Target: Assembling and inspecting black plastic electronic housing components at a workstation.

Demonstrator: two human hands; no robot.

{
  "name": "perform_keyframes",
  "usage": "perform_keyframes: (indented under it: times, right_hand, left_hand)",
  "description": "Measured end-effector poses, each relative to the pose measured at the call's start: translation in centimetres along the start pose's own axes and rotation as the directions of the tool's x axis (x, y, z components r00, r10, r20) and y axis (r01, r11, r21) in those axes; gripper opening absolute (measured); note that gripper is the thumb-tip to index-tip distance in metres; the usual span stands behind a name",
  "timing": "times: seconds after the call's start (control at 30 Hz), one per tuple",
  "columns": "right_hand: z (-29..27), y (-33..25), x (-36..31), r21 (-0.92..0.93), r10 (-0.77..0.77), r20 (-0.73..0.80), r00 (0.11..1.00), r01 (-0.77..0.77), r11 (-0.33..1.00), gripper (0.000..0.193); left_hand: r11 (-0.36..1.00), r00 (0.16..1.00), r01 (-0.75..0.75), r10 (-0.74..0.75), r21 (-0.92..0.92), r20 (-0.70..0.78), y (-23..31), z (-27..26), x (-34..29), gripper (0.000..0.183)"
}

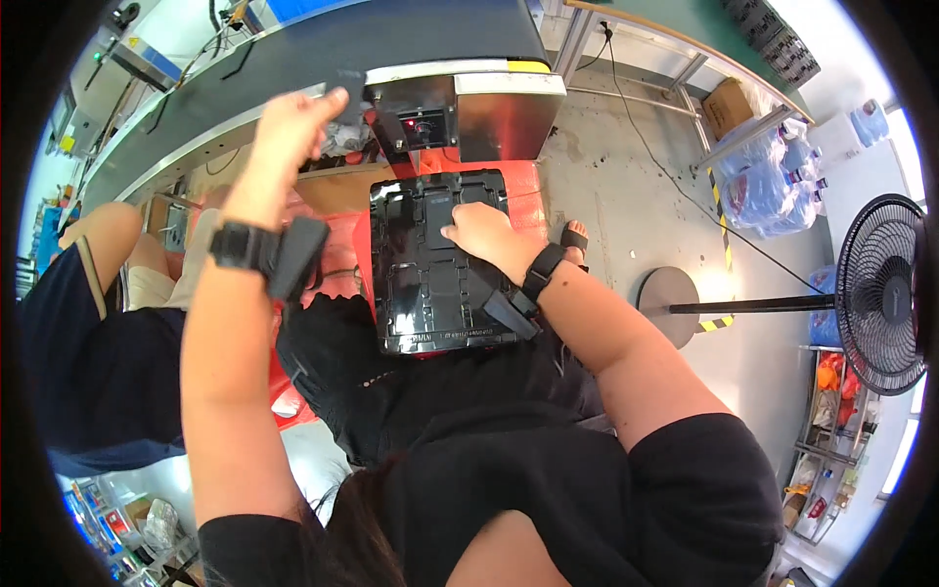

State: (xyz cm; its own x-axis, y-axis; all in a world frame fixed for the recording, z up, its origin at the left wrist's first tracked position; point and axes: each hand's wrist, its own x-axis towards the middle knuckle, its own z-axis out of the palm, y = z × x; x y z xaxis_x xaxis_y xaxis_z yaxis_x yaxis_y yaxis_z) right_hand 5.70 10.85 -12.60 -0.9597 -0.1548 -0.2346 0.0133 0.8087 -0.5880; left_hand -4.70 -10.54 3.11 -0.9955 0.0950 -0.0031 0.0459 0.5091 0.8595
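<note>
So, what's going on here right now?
The person has a black moulded tray across their lap. Their right hand is over the tray, with the fingers at a flat dark piece lying in it. Their left hand is raised by the edge of a conveyor belt, with a blurred dark piece at its fingertips; whether it is gripped is hard to tell. Another person sits to the left.
</note>
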Motion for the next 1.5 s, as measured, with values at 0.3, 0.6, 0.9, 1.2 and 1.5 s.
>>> perform_keyframes:
  times: [0.3,0.6,0.9,1.2,1.5]
  right_hand:
    - [0.1,-0.6,-8.2,-0.208,-0.379,-0.027,0.925,0.366,0.907,0.022]
    - [-1.8,-0.7,-11.1,-0.193,-0.446,-0.051,0.894,0.429,0.882,0.018]
    - [1.7,-2.9,-7.2,-0.590,-0.421,0.145,0.896,0.420,0.690,0.066]
    - [-11.8,-11.1,-1.6,-0.070,-0.478,0.255,0.840,0.509,0.858,0.031]
    - [-22.3,-13.0,18.1,0.233,0.279,-0.399,0.873,-0.197,0.952,0.045]
  left_hand:
    - [0.985,0.987,0.159,-0.156,0.069,-0.047,-11.7,9.1,-10.6,0.041]
    - [0.754,0.978,-0.095,0.194,0.650,-0.082,-12.0,10.0,-12.1,0.037]
    - [0.612,0.888,-0.423,0.426,0.669,0.172,-14.2,11.7,-15.5,0.059]
    - [0.694,0.887,-0.454,0.413,0.559,0.208,-13.0,11.5,-14.9,0.063]
    - [0.619,0.827,-0.562,0.429,0.549,0.362,-11.7,11.5,-15.0,0.051]
